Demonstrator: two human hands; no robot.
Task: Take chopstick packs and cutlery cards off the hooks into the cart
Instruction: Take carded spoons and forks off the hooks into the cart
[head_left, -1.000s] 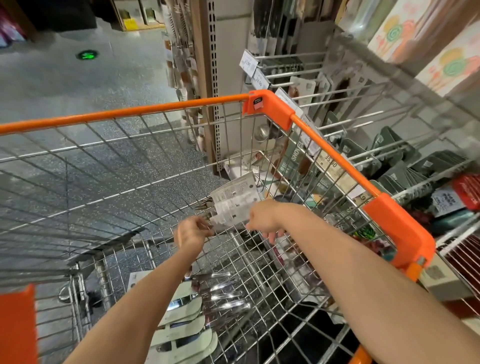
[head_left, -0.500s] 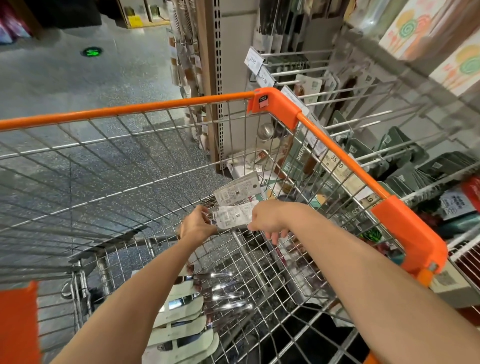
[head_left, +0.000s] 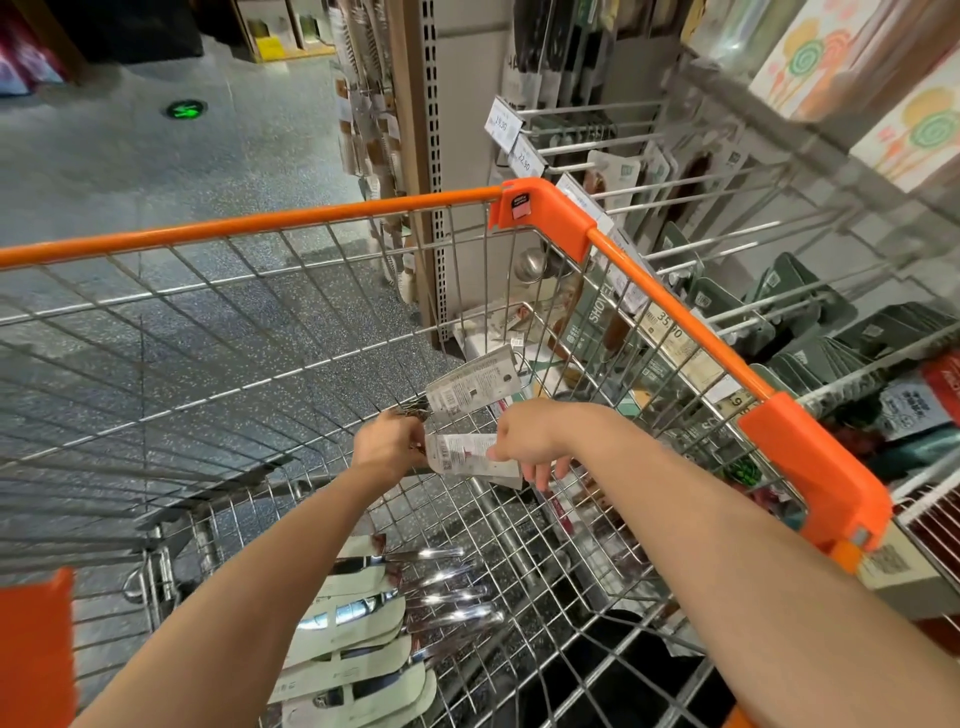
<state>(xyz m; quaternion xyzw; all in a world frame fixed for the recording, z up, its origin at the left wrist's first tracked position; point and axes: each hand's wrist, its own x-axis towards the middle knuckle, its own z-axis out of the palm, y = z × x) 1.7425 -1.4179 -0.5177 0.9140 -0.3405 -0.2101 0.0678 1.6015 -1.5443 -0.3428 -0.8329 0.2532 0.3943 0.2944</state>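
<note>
Head view is looking down into an orange-rimmed wire cart, with both bare forearms reaching forward over its basket. Both hands are meeting near the middle, above the mesh floor. The left hand is gripping the dark metal ends of a small bunch of cutlery cards, its fingers curled round them. The right hand is holding the lower card at its near edge; its thumb side is pinching the paper while the other fingers are hanging loosely below. The cards are fanning apart: the upper one is tilting up and to the right, the lower one is lying roughly level, and their long axes are running left to right between the two hands. Both hands are touching the bunch, so neither is nearer. More carded cutlery is lying on the cart floor, below and nearer the person. Judging from this, the coming move is a downward release toward that pile. Store hooks with hanging packs are standing to the right, outside the cart.
</note>
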